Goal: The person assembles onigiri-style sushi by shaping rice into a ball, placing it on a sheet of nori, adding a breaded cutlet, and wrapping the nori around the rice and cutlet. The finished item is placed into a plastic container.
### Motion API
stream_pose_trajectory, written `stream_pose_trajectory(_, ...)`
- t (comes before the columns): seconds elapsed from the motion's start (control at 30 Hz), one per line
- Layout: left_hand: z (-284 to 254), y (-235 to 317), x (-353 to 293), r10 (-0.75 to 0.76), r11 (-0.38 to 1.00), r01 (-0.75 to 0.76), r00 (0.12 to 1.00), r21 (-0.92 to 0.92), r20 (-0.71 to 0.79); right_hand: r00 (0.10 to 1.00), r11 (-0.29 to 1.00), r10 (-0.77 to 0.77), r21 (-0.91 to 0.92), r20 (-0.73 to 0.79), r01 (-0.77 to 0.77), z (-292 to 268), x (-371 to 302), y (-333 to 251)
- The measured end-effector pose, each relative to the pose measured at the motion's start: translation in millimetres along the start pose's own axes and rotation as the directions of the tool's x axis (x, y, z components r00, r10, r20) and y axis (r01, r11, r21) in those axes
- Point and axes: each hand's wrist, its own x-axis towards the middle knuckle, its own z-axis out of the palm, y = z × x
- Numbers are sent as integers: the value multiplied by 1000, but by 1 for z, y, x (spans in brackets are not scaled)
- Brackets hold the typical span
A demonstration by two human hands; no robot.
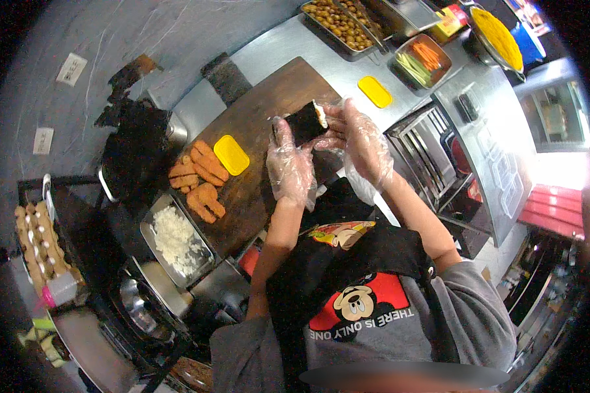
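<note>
Between my two hands, above the wooden cutting board, is a seaweed-wrapped rice roll, black outside with white filling at its right end. My left hand, in a clear plastic glove, grips the dark seaweed side with the thumb up along it. The fingers of my right hand, also gloved, press against the white end and underside; some fingertips are hidden. Left of the hands on the board lie a yellow rectangular plastic piece and several breaded fried cutlet pieces.
A metal tray of chopped white food stands at the board's lower left. Along the back are a tray of small brown round pieces with tongs, a container of carrot and green sticks, and a yellow-filled bowl. Another yellow piece lies on the steel counter.
</note>
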Motion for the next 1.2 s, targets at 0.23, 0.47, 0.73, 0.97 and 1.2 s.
stream_pose_trajectory(0.23, 15, -11, -7, -101, 991, 104, 994, -79, 45, 986, 719, -157, -691, -59, 73, 4, -37, -15)
stream_pose_trajectory(0.47, 59, -35, -13, -81, 971, 31, 976, 235, 204, 971, 752, -171, -659, -168, 18, -54, -44, -48)
stream_pose_trajectory(0.73, 159, -118, -5, -242, 701, -51, 921, 711, 305, 975, 982, -25, -190, -219, -17, -191, -69, -84)
stream_pose_trajectory(0.97, 282, -237, 39, -449, 783, 69, 751, 618, 484, 933, 994, 49, 106, -356, -12, -339, -54, -145)
stream_pose_trajectory(1.2, 343, -339, 84, -509, 803, 298, 794, 517, 333, 864, 982, 21, 172, -502, 76, -480, -7, -174)
